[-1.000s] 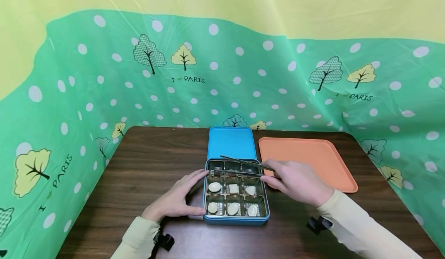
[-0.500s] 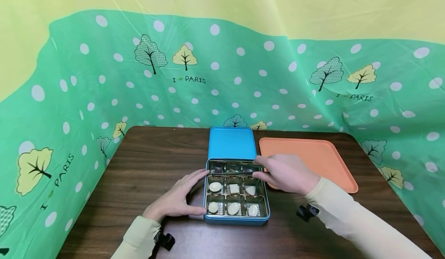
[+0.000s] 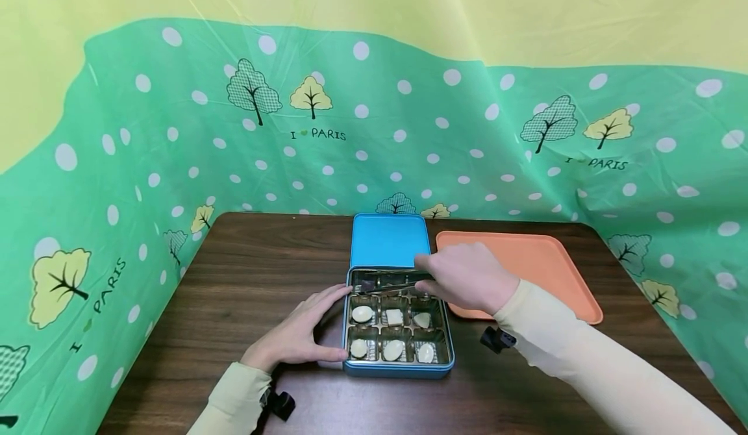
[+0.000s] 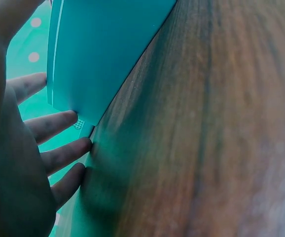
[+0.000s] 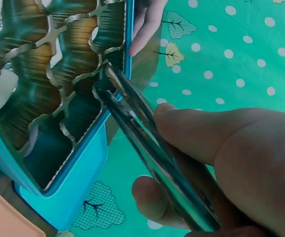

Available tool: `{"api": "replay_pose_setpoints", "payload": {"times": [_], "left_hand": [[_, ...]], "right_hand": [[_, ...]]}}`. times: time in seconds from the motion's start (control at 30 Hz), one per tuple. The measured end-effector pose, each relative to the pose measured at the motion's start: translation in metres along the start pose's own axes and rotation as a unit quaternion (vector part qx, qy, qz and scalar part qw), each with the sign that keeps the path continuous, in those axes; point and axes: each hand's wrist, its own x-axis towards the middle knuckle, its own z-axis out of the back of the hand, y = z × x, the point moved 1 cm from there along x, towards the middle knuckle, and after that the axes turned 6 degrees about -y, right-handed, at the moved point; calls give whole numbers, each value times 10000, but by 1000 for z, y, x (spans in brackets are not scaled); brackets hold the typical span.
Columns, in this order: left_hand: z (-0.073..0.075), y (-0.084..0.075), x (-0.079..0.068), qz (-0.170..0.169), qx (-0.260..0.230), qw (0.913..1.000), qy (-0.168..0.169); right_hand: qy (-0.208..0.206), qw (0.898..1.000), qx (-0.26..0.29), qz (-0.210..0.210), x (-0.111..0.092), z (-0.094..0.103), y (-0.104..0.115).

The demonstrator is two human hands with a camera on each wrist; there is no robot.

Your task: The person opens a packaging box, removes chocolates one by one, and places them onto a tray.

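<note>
A blue tin box (image 3: 399,371) with a gold divided insert stands on the table. Its front and middle rows hold one white piece (image 3: 393,350) per compartment; the back row is dark and partly covered. With fingers spread, my left hand (image 3: 300,332) rests against the tin's left side, thumb by the front corner. My right hand (image 3: 467,278) grips long metal tweezers (image 5: 152,143) between thumb and fingers, over the back row. Their tips, slightly apart in the right wrist view, reach down at the back-left compartment. What lies between them cannot be made out.
Behind the tin lies its bright blue lid (image 3: 389,240). An orange tray (image 3: 526,263) sits at the back right, partly under my right arm. The dark wooden table (image 3: 263,247) is backed by a green and yellow cloth (image 3: 327,162).
My right hand has moved left with the tweezers, bringing it over the tin's back right edge, and the tips now reach into the back row. My left hand has stayed in place.
</note>
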Motion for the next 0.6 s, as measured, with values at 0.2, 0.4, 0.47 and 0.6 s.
{"api": "replay_pose_setpoints", "payload": {"times": [0.2, 0.4, 0.47, 0.6], "left_hand": [[-1, 1, 0, 21, 9, 10000, 22], [-2, 1, 0, 15, 7, 10000, -18], [-2, 1, 0, 17, 16, 10000, -10], [-1, 0, 0, 34, 8, 10000, 2]], "right_hand": [[-105, 9996, -243, 101, 6, 4, 8], [-177, 9977, -578, 293, 17, 8, 15], [-13, 9978, -591, 304, 22, 7, 16], [330, 9979, -492, 260, 29, 5, 14]]}}
